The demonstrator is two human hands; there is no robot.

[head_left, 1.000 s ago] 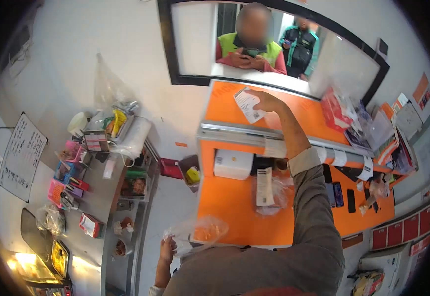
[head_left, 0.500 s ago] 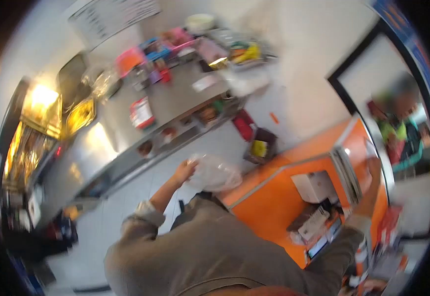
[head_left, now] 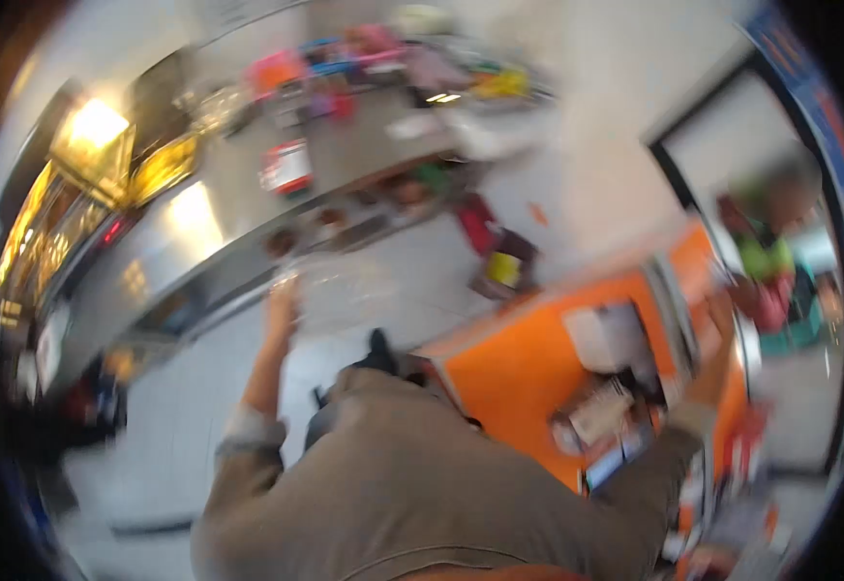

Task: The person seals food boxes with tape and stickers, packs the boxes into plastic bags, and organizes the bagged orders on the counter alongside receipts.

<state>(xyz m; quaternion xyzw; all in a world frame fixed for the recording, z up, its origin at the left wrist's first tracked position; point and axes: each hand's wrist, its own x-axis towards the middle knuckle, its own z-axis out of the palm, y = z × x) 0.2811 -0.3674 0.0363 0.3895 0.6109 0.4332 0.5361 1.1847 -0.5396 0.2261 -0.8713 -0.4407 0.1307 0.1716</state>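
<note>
My left hand (head_left: 284, 295) is closed on the top of a clear plastic bag (head_left: 349, 286). The bag hangs out to the right of the hand, above the pale floor, and what it contains is too blurred to see. On the other side, my right hand (head_left: 717, 324) reaches over the upper part of the orange counter (head_left: 499, 378), close to the window opening. Motion blur hides its fingers, and I cannot make out whether it holds anything.
A steel worktable (head_left: 345, 145) carries a red-and-white box (head_left: 287, 167) and several colourful baskets. A lit glass warmer (head_left: 93, 145) stands at its left end. A dark bin (head_left: 504, 266) sits on the floor. Papers and a phone (head_left: 617, 460) lie in the counter's recess. People (head_left: 780, 232) stand beyond the window.
My left hand has moved left and up with the plastic bag, which now trails out more spread. My right hand stays by the window. The whole view has shifted slightly.
</note>
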